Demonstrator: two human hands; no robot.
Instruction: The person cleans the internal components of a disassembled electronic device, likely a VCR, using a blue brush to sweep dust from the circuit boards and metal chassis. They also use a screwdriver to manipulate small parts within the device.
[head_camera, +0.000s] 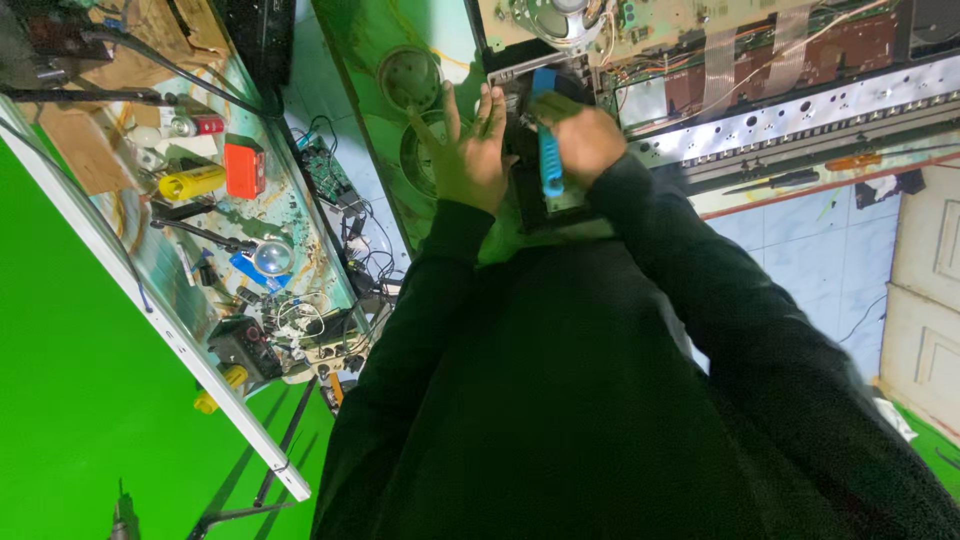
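Observation:
My right hand (585, 140) grips a blue-handled brush-like tool (548, 150) and holds it over a dark electronic board (545, 200) on the green bench top. Beside it, my left hand (468, 150) rests flat with fingers spread on the left edge of that board. Both black sleeves fill the lower middle of the view. The tool's tip reaches toward the opened chassis (700, 60) with circuit boards, ribbon cables and a round speaker (555, 18). What lies under my hands is hidden.
A long perforated metal strip (800, 115) runs right of the hands, with a screwdriver (850, 162) beside it. At left stands a cluttered shelf with an orange box (243, 170), a yellow cylinder (190, 183), a magnifier (272, 256) and tangled wires. Two round speaker grilles (408, 78) lie near my left hand.

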